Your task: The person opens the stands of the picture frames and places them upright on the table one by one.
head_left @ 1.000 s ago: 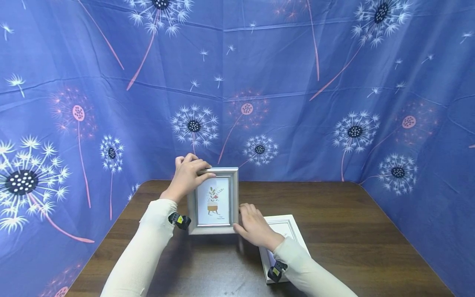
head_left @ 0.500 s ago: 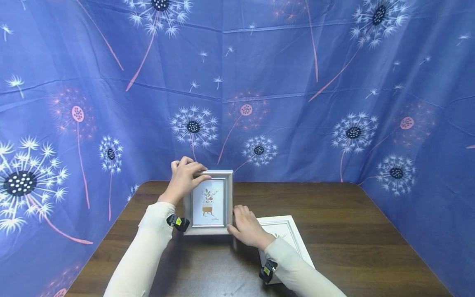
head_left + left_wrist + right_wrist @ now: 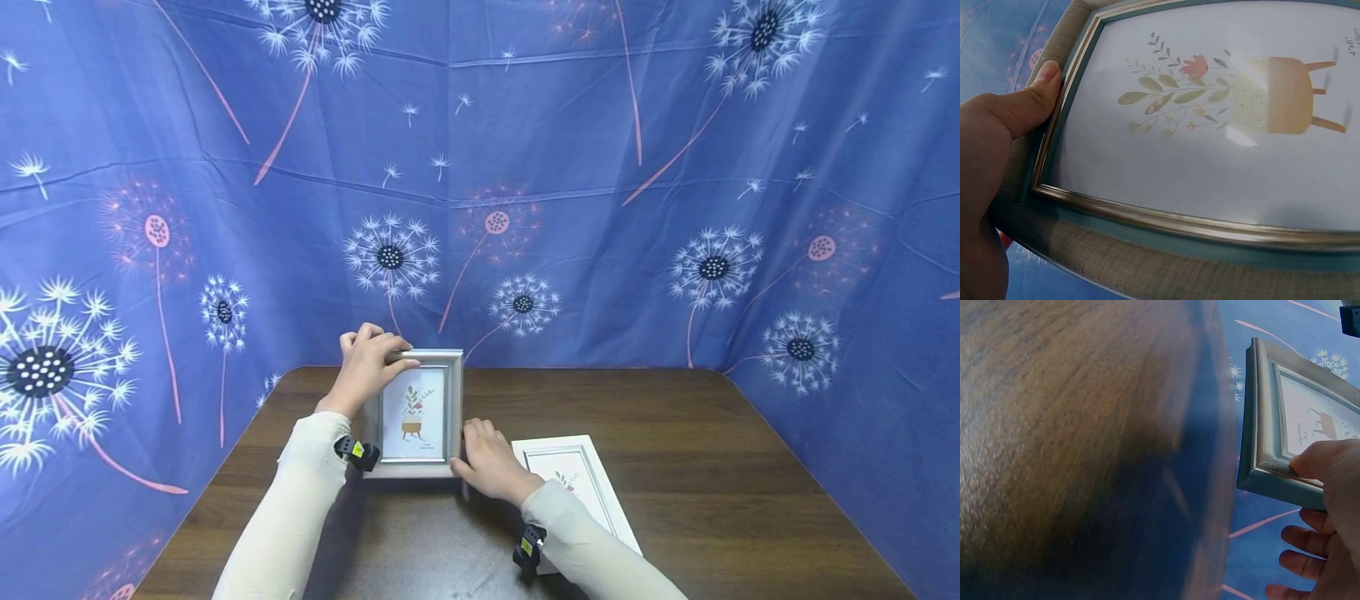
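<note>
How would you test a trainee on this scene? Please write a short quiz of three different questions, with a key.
1. Multiple choice. Seen from the head camera, where does the person's left grip hold the silver-grey rectangular picture frame?
A) lower right corner
B) upper left corner
C) middle of the bottom edge

2. True or false? The white rectangular picture frame lies face up on the brown wooden table.

3. Counting. In the left wrist view, how many legs show on the tan-and-cream printed plant pot?

Key:
1. B
2. True
3. Three
</note>
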`<state>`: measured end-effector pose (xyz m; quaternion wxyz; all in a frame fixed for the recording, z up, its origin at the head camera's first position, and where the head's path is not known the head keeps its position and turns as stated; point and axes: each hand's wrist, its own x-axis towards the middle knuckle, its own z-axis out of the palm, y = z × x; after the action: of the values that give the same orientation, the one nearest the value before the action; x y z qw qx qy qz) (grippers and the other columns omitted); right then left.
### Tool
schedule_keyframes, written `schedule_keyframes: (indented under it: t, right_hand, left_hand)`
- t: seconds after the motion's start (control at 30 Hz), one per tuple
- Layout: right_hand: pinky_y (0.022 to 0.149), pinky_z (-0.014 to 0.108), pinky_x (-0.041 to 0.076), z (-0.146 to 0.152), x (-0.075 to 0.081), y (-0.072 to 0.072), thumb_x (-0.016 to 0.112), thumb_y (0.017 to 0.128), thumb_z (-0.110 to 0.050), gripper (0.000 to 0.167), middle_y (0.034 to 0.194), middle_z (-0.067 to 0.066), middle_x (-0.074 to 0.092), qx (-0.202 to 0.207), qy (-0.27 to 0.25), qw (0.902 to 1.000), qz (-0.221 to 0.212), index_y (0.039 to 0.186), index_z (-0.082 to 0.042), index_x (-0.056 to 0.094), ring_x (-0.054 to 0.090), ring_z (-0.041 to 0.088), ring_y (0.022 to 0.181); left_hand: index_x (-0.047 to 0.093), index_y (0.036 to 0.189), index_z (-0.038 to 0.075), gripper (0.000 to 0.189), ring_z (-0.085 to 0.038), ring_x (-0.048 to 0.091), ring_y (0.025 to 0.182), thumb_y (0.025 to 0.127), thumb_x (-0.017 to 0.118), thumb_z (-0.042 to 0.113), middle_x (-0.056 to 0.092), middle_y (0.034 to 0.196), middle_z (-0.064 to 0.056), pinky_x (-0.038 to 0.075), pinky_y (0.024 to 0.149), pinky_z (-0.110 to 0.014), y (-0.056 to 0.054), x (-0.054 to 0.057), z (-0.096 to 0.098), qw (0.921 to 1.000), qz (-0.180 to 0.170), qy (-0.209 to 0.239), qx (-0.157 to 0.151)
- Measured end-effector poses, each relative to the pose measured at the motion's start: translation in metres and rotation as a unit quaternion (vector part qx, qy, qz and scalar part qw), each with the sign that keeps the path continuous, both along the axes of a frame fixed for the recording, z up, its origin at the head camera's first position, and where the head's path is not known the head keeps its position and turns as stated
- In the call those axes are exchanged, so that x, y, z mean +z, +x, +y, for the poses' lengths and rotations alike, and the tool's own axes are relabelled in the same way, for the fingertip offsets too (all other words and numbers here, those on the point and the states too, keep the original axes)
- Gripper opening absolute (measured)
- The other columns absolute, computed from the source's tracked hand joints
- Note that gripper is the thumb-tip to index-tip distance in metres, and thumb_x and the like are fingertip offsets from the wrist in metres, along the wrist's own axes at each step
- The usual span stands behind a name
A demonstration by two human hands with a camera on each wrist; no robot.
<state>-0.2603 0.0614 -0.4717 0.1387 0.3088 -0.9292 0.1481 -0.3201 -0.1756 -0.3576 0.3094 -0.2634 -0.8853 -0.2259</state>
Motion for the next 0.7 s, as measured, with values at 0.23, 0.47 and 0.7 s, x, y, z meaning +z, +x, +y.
schedule_keyframes:
  t: [0.23,0.47,0.7]
  right_hand:
    - [0.078,0.041,0.046,-0.004,-0.007,-0.002,0.065,0.092,-0.031,0.045,0.103,0.014,0.053,-0.005,0.01,0.9999,0.013,0.114,0.005,0.051,0.051,0.028,0.095]
    - [0.076,0.039,0.046,-0.008,-0.008,-0.001,0.066,0.092,-0.031,0.042,0.099,0.012,0.052,-0.01,0.011,0.9999,0.004,0.111,0.003,0.051,0.051,0.027,0.093]
    - [0.074,0.038,0.046,-0.011,-0.015,-0.002,0.068,0.091,-0.031,0.039,0.096,0.01,0.051,-0.01,0.012,0.9998,0.012,0.106,0.002,0.052,0.051,0.026,0.09]
  left_hand:
    - [0.075,0.094,0.016,0.023,-0.025,0.048,0.098,0.08,0.082,0.032,0.072,0.094,0.002,0.022,0.093,-0.054,-0.001,-0.005,-0.003,0.9999,-0.013,0.001,0.006]
    - [0.074,0.092,0.017,0.021,-0.025,0.048,0.097,0.08,0.082,0.033,0.072,0.092,0.003,0.022,0.092,-0.054,-0.004,-0.013,-0.006,0.9998,-0.014,0.001,0.015]
    - [0.074,0.091,0.018,0.019,-0.026,0.047,0.1,0.081,0.081,0.033,0.07,0.089,0.004,0.021,0.091,-0.055,-0.004,-0.019,-0.008,0.9996,-0.02,0.001,0.021]
